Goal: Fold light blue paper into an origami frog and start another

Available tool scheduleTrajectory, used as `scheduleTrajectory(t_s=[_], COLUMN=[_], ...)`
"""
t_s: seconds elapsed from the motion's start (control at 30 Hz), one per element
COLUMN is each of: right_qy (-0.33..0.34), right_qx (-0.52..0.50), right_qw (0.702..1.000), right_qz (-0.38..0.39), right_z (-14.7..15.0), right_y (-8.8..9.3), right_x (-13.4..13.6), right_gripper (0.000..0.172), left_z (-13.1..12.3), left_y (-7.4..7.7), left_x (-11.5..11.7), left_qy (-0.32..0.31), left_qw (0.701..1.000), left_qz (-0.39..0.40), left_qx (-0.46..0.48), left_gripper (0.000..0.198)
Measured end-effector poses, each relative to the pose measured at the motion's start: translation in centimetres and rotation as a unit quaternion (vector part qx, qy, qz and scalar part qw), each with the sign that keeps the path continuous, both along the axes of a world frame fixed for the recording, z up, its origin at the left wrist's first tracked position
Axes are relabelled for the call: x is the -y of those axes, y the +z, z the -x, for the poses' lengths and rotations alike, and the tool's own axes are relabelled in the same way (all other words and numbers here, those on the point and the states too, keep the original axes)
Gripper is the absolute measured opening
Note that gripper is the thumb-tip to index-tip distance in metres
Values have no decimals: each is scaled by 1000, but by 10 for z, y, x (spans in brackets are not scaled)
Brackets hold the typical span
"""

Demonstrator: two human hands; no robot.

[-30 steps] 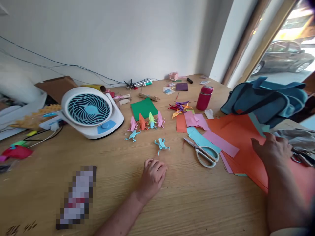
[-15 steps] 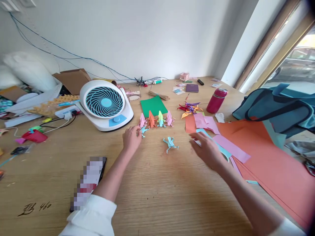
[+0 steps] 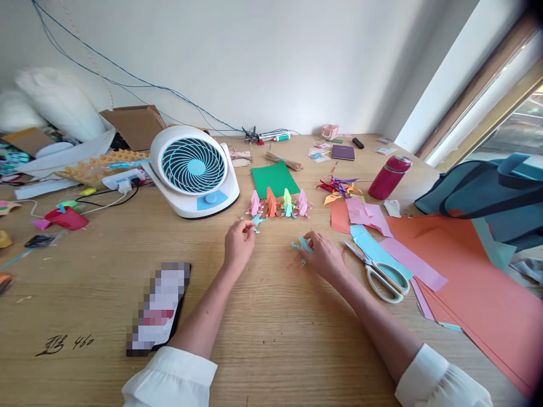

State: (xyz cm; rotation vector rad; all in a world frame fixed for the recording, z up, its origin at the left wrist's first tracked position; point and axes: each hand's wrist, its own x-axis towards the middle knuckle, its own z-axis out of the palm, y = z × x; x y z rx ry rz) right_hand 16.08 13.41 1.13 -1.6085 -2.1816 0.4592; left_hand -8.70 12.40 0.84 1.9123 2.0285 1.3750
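My left hand (image 3: 238, 244) pinches a small light blue folded paper frog (image 3: 257, 222) at the front left of a row of folded paper figures. My right hand (image 3: 326, 255) has its fingers closed on a second light blue paper frog (image 3: 304, 244), partly hidden behind the fingertips. Behind my hands stand a pink figure (image 3: 255, 203), an orange one (image 3: 272, 203), a green and blue one (image 3: 288, 203) and another pink one (image 3: 302, 203), side by side. White-handled scissors (image 3: 384, 278) lie right of my right hand.
Blue paper strips (image 3: 360, 240), pink paper (image 3: 368, 217) and large orange sheets (image 3: 470, 282) cover the right side. A white fan (image 3: 193, 172) stands at left, near a phone (image 3: 161, 308). Farther back are a green sheet (image 3: 275, 178) and a red bottle (image 3: 389, 177).
My right hand has moved left onto the light blue frog, uncovering the scissors. My left hand remains at the other blue frog. The whole view has shifted slightly.
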Motion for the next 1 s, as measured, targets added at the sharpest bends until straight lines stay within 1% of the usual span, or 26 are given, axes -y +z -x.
scheduleTrajectory(t_s=[0.1, 0.17, 0.33, 0.5, 0.63, 0.73, 0.9, 1.0], right_qy=[9, 16, 37, 72, 111, 147, 188, 206], right_qx=[-34, -67, -132, -191, -172, -149, -130, -133], right_qw=[999, 998, 990, 977, 975, 971, 962, 957], right_qz=[-6, -14, -29, -53, -90, -113, -149, -155], right_z=[-7, -11, -15, -15, -13, -10, -8, -7], right_y=[-1, 0, 4, 1, -8, -13, -10, -8], right_x=[5, 7, 13, 28, 38, 42, 46, 47], right_gripper=[22, 21, 18, 16, 17, 22, 25, 25], left_z=[16, 22, 20, 17, 17, 16, 15, 15], left_y=[-4, -8, -17, -18, -18, -18, -17, -16], left_x=[-3, -3, 1, 4, 6, 6, 7, 6], left_qy=[37, 49, 40, 26, 14, 5, -2, -7], left_qw=[998, 997, 998, 997, 997, 996, 995, 995], left_qz=[-26, -34, -48, -67, -75, -75, -75, -76], left_qx=[32, 41, 29, -6, -32, -48, -58, -58], left_gripper=[14, 13, 14, 14, 15, 16, 15, 14])
